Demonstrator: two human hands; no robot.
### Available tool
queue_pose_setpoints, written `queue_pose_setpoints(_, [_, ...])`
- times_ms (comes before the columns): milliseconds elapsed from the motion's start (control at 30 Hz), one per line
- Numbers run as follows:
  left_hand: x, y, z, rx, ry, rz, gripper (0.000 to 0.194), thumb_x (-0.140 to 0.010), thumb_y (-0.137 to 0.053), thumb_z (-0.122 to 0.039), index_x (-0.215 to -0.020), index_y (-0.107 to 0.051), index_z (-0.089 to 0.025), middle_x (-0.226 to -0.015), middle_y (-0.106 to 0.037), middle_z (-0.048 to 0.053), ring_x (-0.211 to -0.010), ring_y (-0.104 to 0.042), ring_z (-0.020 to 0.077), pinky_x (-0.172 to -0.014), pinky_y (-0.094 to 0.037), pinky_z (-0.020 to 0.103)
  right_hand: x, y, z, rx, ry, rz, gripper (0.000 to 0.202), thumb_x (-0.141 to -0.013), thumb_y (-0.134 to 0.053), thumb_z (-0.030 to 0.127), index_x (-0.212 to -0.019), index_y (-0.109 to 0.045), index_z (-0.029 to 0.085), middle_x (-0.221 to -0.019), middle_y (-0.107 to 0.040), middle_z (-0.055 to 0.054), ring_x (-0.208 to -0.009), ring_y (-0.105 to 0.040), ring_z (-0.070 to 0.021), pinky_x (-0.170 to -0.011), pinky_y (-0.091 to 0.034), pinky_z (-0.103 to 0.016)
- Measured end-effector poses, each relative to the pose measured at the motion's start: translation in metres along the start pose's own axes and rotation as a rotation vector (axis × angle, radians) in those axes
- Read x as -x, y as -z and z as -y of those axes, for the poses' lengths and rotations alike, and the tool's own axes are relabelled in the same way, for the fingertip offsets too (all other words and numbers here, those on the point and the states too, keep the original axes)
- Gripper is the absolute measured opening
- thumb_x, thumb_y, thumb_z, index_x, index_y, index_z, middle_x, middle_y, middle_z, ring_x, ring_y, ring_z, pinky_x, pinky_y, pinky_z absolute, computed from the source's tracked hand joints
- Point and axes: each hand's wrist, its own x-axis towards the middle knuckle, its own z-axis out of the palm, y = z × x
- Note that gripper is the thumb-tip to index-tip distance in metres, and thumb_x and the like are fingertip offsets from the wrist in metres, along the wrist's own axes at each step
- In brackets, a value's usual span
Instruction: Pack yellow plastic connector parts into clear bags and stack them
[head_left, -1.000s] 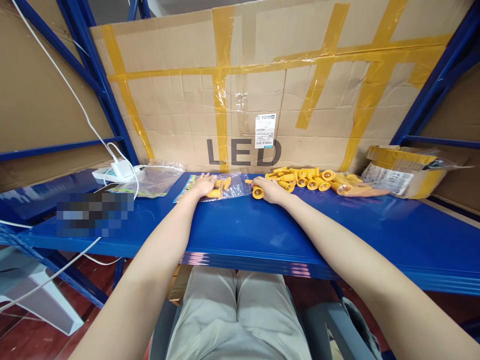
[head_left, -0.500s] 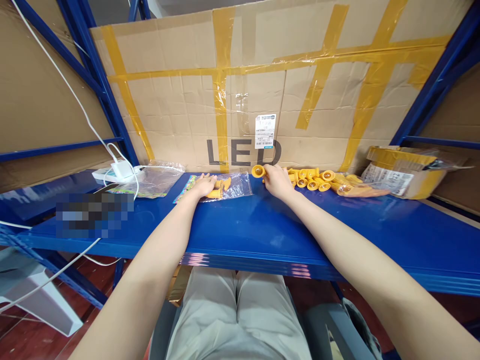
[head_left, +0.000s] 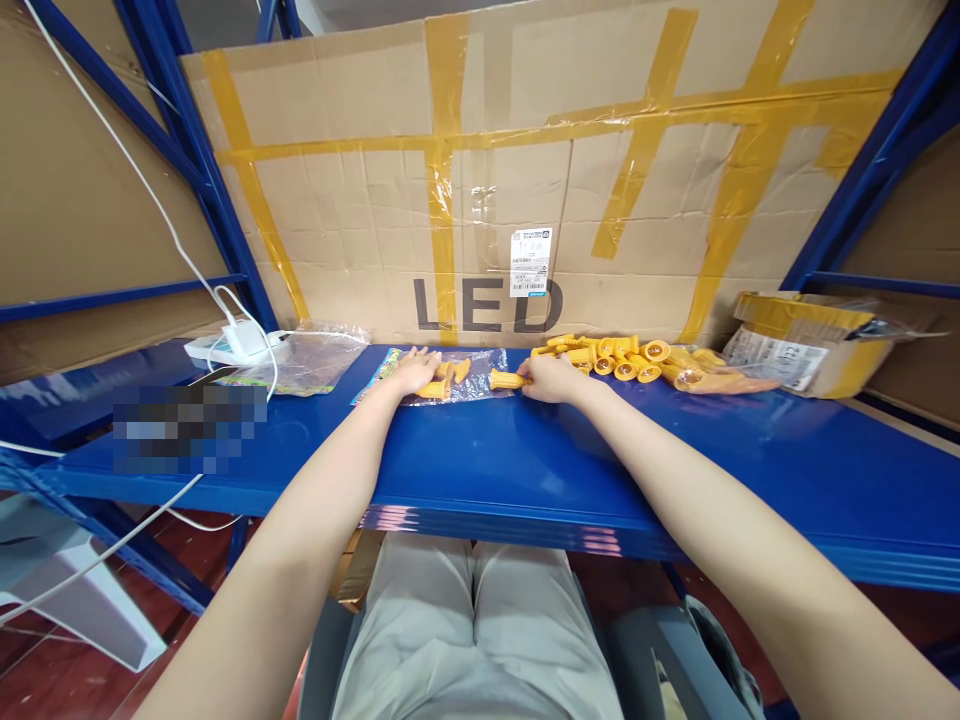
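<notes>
My left hand [head_left: 417, 371] lies on a clear plastic bag [head_left: 480, 388] with a colourful printed end, its fingers stretched out over it. Inside the bag are a few yellow flashlight-like pieces [head_left: 433, 389]. At the bag's right end, my right hand [head_left: 551, 379] is closed round the thin end of another yellow flashlight-like piece [head_left: 507, 380]. The wide round head of this piece points left, over the bag's edge; whether it is inside the bag I cannot tell. A pile of the same yellow pieces [head_left: 619, 349] lies just beyond and right of my right hand.
A blue shelf [head_left: 495, 465] carries everything. Behind it stands a large taped cardboard sheet [head_left: 360, 220]. To the right are a bag of yellow pieces [head_left: 716, 375] and a small carton [head_left: 806, 340]. On the left lie more plastic bags [head_left: 319, 360], a white power strip [head_left: 244, 343] and a blurred dark device [head_left: 184, 420].
My right hand has brought the yellow piece down and slightly left to the bag's end, turning its head from facing me to pointing left. My left hand has shifted slightly right with the bag.
</notes>
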Motion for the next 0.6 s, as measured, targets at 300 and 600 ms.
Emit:
queue_pose_setpoints(300, [-0.003, -0.002, 0.002, 0.105, 0.154, -0.19, 0.067, -0.096, -0.014, -0.049, -0.153, -0.03, -0.016, -0.16, -0.024, 0.008, -0.148, -0.02, 0.0286, -0.119, -0.02, 0.052, -0.001, -0.001, -0.011, -0.156, 0.0, 0.045, 0.01, -0.081, -0.064, 0.019, -0.087, -0.071, 0.018, -0.08, -0.072, -0.005, -0.067, -0.067, -0.0178, -0.066, -0.044, -0.026])
queue_pose_setpoints(600, [-0.012, -0.009, 0.009, 0.17, 0.117, -0.119, 0.071, -0.097, -0.013, -0.05, -0.154, -0.024, -0.009, -0.16, -0.024, 0.011, -0.148, -0.02, 0.0224, -0.12, -0.021, 0.034, -0.004, -0.002, -0.008, -0.113, 0.106, -0.21, 0.02, -0.089, -0.053, 0.021, -0.095, -0.071, 0.02, -0.103, -0.074, -0.008, -0.1, -0.064, -0.0257, -0.089, -0.038, -0.038])
